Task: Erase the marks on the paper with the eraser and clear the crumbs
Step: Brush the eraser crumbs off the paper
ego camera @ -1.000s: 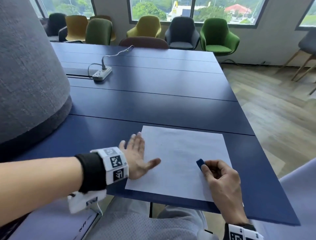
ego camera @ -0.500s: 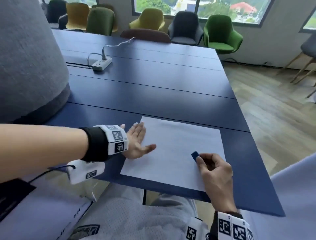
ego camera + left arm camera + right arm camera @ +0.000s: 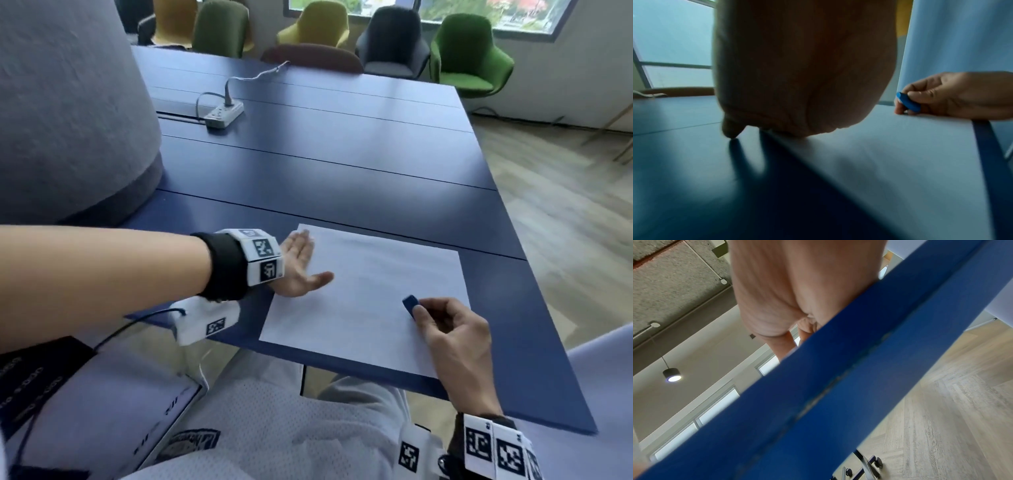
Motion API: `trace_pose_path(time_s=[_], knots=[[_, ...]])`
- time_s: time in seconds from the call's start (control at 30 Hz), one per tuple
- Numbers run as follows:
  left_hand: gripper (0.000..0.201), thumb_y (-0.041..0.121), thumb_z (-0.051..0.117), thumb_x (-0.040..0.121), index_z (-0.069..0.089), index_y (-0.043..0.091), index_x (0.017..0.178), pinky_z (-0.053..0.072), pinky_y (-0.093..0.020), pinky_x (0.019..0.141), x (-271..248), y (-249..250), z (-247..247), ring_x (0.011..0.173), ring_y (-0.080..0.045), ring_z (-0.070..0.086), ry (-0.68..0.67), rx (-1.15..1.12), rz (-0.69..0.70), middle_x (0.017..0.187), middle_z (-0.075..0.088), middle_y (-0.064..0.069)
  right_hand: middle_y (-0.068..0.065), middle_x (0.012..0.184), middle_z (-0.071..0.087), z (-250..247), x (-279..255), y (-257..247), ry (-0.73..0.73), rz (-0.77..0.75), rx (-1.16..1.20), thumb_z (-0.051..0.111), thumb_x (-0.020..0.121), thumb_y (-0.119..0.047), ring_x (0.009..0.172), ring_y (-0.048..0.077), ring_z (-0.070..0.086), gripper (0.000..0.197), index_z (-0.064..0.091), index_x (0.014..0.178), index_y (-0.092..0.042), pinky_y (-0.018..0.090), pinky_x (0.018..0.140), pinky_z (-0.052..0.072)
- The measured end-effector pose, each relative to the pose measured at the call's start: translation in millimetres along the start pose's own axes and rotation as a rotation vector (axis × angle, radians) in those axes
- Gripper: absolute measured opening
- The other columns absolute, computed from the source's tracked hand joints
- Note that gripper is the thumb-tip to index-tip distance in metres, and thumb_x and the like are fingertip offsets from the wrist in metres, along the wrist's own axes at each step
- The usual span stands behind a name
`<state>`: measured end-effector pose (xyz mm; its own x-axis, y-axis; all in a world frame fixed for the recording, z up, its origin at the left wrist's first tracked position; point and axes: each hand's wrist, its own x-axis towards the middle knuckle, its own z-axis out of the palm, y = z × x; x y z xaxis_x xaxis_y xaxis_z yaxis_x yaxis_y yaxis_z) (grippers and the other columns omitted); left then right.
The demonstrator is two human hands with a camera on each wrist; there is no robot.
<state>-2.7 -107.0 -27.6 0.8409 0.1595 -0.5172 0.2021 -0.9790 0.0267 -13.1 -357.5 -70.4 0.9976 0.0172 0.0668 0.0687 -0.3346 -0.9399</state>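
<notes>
A white sheet of paper (image 3: 370, 294) lies on the blue table (image 3: 342, 178) near its front edge. No marks or crumbs show on it. My left hand (image 3: 301, 267) lies flat with straight fingers on the sheet's left edge, thumb spread out over the paper. My right hand (image 3: 445, 325) pinches a small blue eraser (image 3: 410, 304) between thumb and fingers over the sheet's right part. The left wrist view shows the eraser (image 3: 907, 102) in the right hand (image 3: 953, 95), with fingertips touching the paper (image 3: 890, 154). In the right wrist view the table edge (image 3: 828, 394) hides the fingers.
A white power strip (image 3: 224, 114) with its cable lies at the back left of the table. A large grey felt shape (image 3: 68, 102) stands at the left. Coloured chairs (image 3: 469, 51) line the far end. Wooden floor (image 3: 565, 205) is to the right.
The head camera has tilted down and nearer. My left hand stays on the sheet's left edge and my right hand keeps hold of the eraser in about the same spot on the paper.
</notes>
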Motion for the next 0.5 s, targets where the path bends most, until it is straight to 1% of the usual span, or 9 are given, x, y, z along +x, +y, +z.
trace_pose_path(time_s=[0.07, 0.1, 0.13, 0.2, 0.23, 0.27, 0.37, 0.43, 0.5], knots=[[0.09, 0.067, 0.016, 0.095, -0.015, 0.006, 0.153, -0.009, -0.039, 0.119, -12, -11, 2, 0.148, -0.02, -0.019, 0.037, 0.018, -0.067, 0.159, -0.025, -0.007, -0.006, 0.078, 0.071, 0, 0, 2, 0.014, -0.002, 0.007, 0.07, 0.085, -0.016, 0.071, 0.001, 0.064, 0.002, 0.07, 0.086, -0.018, 0.007, 0.06, 0.047], [0.09, 0.069, 0.012, 0.094, -0.018, 0.008, 0.152, -0.01, -0.041, 0.12, -19, -7, 3, 0.147, -0.019, -0.022, 0.046, 0.063, -0.006, 0.158, -0.029, -0.007, -0.007, 0.078, 0.071, -1, -1, 2, 0.022, -0.002, 0.004, 0.07, 0.085, -0.016, 0.072, 0.0, 0.064, 0.002, 0.07, 0.086, -0.018, 0.007, 0.06, 0.047], [0.088, 0.069, 0.009, 0.093, -0.021, 0.011, 0.152, -0.011, -0.043, 0.12, -27, 2, 6, 0.146, -0.018, -0.025, 0.044, 0.123, 0.117, 0.156, -0.033, -0.005, -0.007, 0.078, 0.071, -2, -1, 2, 0.025, -0.004, -0.003, 0.07, 0.085, -0.017, 0.072, 0.0, 0.064, 0.002, 0.07, 0.086, -0.019, 0.008, 0.061, 0.047], [0.083, 0.069, 0.006, 0.093, -0.022, 0.017, 0.151, -0.014, -0.044, 0.119, -39, 24, 20, 0.145, -0.013, -0.027, -0.038, 0.19, 0.333, 0.155, -0.034, 0.001, -0.007, 0.079, 0.07, -4, -1, 1, 0.02, -0.003, -0.007, 0.07, 0.085, -0.019, 0.073, -0.001, 0.063, 0.001, 0.07, 0.086, -0.019, 0.012, 0.062, 0.047], [0.082, 0.069, 0.006, 0.093, -0.022, 0.018, 0.151, -0.014, -0.045, 0.119, -40, 26, 25, 0.145, -0.012, -0.027, -0.076, 0.179, 0.35, 0.156, -0.033, 0.002, -0.007, 0.08, 0.07, -3, -1, -1, 0.012, -0.001, -0.003, 0.07, 0.085, -0.02, 0.073, -0.002, 0.063, 0.001, 0.07, 0.086, -0.02, 0.012, 0.062, 0.047], [0.083, 0.069, 0.007, 0.093, -0.022, 0.018, 0.151, -0.014, -0.046, 0.118, -36, 22, 28, 0.145, -0.012, -0.026, -0.074, 0.159, 0.313, 0.156, -0.032, 0.002, -0.006, 0.08, 0.07, -4, -2, -3, 0.005, -0.001, 0.0, 0.071, 0.085, -0.02, 0.073, -0.003, 0.063, 0.001, 0.07, 0.086, -0.019, 0.011, 0.061, 0.047], [0.09, 0.072, 0.007, 0.091, -0.022, 0.01, 0.151, -0.015, -0.049, 0.117, -27, -6, 27, 0.146, -0.014, -0.025, 0.023, 0.123, 0.088, 0.157, -0.031, -0.003, -0.005, 0.08, 0.07, -1, -3, -4, -0.001, 0.0, 0.026, 0.071, 0.084, -0.02, 0.071, -0.003, 0.063, 0.003, 0.07, 0.086, -0.018, 0.004, 0.06, 0.046], [0.09, 0.072, 0.006, 0.09, -0.022, 0.01, 0.15, -0.017, -0.052, 0.116, -29, -14, 27, 0.145, -0.014, -0.027, 0.028, 0.182, 0.124, 0.157, -0.032, -0.004, -0.005, 0.079, 0.07, 1, -3, -4, 0.011, -0.003, 0.028, 0.071, 0.084, -0.021, 0.071, -0.001, 0.063, 0.004, 0.07, 0.085, -0.018, 0.004, 0.059, 0.046], [0.09, 0.072, 0.003, 0.089, -0.024, 0.012, 0.15, -0.02, -0.056, 0.113, -33, -17, 27, 0.144, -0.013, -0.028, -0.019, 0.235, 0.151, 0.156, -0.033, -0.002, -0.005, 0.079, 0.07, 1, -2, -4, 0.019, -0.005, 0.033, 0.072, 0.083, -0.022, 0.07, 0.0, 0.064, 0.004, 0.07, 0.085, -0.018, 0.006, 0.059, 0.047]])
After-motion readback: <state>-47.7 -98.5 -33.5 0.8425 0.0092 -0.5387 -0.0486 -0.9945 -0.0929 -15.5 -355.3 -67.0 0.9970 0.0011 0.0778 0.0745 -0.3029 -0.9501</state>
